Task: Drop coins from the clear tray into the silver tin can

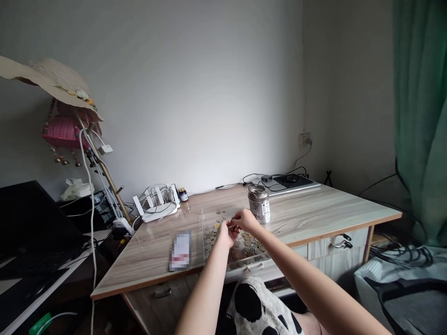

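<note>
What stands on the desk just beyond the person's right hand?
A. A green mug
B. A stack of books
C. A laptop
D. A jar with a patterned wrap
D: a jar with a patterned wrap stands upright on the desk, just past the right hand.

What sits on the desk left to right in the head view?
White router → small dark jar → clear coin tray, with the left hand and right hand over it → silver jar → laptop.
</note>
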{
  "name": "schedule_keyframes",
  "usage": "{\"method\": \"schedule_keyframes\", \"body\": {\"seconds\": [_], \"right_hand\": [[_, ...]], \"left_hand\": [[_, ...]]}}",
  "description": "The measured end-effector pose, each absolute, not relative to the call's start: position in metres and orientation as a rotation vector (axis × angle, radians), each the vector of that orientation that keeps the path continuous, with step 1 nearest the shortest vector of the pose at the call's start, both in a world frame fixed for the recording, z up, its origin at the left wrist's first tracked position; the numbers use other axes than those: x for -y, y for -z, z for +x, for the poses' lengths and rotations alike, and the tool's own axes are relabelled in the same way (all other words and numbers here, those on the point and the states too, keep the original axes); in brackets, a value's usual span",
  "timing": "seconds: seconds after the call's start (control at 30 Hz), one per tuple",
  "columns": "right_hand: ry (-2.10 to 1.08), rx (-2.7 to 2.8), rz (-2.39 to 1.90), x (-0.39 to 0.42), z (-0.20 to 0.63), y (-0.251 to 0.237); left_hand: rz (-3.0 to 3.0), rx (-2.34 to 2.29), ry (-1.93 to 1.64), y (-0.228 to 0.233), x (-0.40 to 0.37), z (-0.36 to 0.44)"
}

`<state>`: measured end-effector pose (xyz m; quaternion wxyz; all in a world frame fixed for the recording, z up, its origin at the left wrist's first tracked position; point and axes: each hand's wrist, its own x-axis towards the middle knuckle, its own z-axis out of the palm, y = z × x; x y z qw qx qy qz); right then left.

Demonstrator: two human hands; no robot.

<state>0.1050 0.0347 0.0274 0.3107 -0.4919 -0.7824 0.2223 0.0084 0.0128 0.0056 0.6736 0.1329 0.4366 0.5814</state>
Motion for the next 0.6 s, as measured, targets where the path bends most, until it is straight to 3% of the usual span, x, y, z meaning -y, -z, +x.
{"method": "schedule_keyframes", "body": {"seconds": [0.23,0.6], "right_hand": [[-0.345,2.016,-1.239,-0.05,0.089,0.0],[-0.391,1.907,-1.112,-0.085,0.089,0.0]], "left_hand": [[0.436,-1.051,-1.239,-0.012,-0.031,0.001],[0.768,-1.075,-1.143,-0.028,-0.055,-0.006]]}}
